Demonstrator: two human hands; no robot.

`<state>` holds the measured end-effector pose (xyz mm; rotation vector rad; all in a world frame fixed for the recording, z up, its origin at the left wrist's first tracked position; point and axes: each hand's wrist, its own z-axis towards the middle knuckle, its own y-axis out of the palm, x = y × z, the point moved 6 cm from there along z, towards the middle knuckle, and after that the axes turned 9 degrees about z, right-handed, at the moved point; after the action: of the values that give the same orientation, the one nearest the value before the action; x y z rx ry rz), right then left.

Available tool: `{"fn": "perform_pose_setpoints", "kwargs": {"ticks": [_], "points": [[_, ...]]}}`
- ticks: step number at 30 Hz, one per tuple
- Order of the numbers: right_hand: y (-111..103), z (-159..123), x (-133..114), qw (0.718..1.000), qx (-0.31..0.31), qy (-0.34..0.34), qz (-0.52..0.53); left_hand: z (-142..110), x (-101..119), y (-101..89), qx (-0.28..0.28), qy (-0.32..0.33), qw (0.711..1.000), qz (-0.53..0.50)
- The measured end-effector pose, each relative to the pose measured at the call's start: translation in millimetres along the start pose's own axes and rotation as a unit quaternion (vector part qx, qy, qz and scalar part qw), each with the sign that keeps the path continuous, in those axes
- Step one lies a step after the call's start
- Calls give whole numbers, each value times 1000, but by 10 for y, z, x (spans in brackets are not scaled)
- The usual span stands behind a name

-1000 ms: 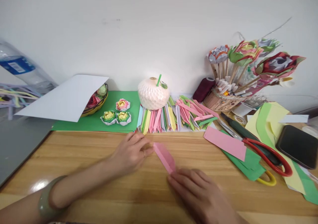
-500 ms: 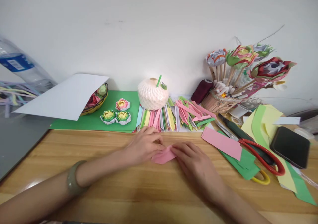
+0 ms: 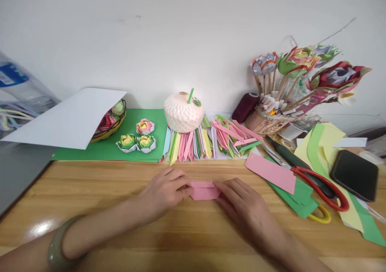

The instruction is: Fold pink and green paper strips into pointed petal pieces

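The left hand (image 3: 165, 189) and right hand (image 3: 245, 203) pinched the folded pink paper (image 3: 204, 192), far from the worktop's (image 3: 169, 240) left edge.

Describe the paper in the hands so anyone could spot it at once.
On the wooden table, find the left hand and the right hand. The pink paper bridges them, its far edge folded over, unlike the flat pink rectangle farther right.

A pink paper strip (image 3: 205, 192), folded along its far edge, stretches crosswise between left hand (image 3: 167, 189) and right hand (image 3: 241, 201).
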<state>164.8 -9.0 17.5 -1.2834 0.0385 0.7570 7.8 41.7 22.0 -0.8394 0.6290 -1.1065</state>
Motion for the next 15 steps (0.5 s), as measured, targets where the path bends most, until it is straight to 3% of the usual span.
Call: {"fn": "perform_pose_setpoints", "kwargs": {"ticks": [5, 15], "points": [[-16, 13, 57, 999, -6, 23, 46, -8, -57, -5, -54, -64, 994, -69], [18, 14, 107, 996, -13, 45, 72, -26, -126, 39, -16, -145, 978, -150]]}}
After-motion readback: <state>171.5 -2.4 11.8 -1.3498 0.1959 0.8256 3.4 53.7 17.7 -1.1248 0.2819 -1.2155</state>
